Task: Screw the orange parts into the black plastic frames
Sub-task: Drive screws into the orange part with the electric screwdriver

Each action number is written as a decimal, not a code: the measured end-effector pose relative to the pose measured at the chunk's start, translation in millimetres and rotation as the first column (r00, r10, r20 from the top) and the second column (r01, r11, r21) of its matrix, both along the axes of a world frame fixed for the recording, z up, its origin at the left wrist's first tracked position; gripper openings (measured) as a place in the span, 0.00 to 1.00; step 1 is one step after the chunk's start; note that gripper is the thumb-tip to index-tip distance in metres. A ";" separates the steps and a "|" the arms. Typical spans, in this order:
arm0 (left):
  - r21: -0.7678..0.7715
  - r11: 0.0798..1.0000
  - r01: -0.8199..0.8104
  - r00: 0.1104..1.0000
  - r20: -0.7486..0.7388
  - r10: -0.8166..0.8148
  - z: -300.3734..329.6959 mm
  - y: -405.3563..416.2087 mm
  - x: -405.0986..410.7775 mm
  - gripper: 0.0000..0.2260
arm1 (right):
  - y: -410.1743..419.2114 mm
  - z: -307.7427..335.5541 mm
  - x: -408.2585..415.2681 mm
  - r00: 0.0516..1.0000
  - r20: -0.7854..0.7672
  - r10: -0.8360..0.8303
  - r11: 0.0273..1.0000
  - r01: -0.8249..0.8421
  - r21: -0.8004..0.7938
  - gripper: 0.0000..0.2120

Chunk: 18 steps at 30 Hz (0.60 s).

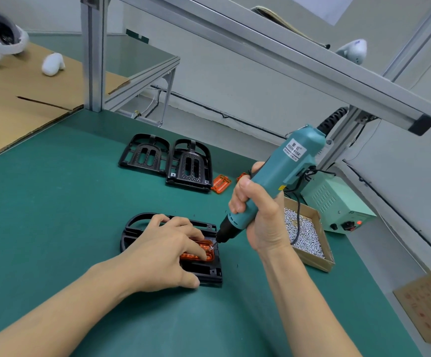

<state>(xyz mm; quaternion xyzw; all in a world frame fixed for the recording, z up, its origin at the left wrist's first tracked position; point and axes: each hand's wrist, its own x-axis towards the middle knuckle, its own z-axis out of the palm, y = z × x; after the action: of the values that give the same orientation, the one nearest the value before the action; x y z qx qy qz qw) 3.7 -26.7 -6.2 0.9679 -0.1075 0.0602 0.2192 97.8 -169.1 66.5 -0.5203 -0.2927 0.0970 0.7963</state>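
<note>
A black plastic frame [210, 273] lies flat on the green mat near me. An orange part [204, 249] sits in it, mostly covered by my left hand [165, 253], which presses down on part and frame with spread fingers. My right hand [258, 212] grips a teal electric screwdriver [284, 176], tilted, its bit tip touching the orange part's upper right corner. Two more black frames [145, 157] [190, 164] lie side by side farther back. A loose orange part [221, 183] rests beside them, and another is half hidden behind my right hand.
A cardboard tray of small silver screws [306, 234] stands to the right of my right hand. Behind it is a pale green power box [338, 204] with a red light. Aluminium posts and a rail [273, 55] cross overhead. Cardboard sheet [16, 104] lies at the back left.
</note>
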 end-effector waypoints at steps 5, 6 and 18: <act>-0.013 1.000 0.000 1.000 0.003 0.000 -0.3 0.2 0.4 0.22 | -1.1 0.2 -0.3 0.999 0.042 0.012 1.000 -0.012 -0.010 0.09; -0.014 1.000 0.000 1.000 0.005 0.000 -0.2 0.1 0.5 0.22 | -1.6 0.5 -0.4 0.999 0.043 0.025 1.000 -0.025 -0.009 0.09; -0.012 1.000 0.000 1.000 -0.023 0.000 2.9 -1.0 0.7 0.22 | -1.7 1.1 -3.3 0.998 0.013 0.069 0.997 -0.070 0.025 0.12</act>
<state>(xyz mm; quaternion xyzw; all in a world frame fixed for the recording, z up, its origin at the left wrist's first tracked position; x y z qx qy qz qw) 4.5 -27.7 -3.3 0.9672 -0.1047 0.0498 0.2261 94.5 -170.8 67.6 -0.5003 -0.3166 0.1179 0.7972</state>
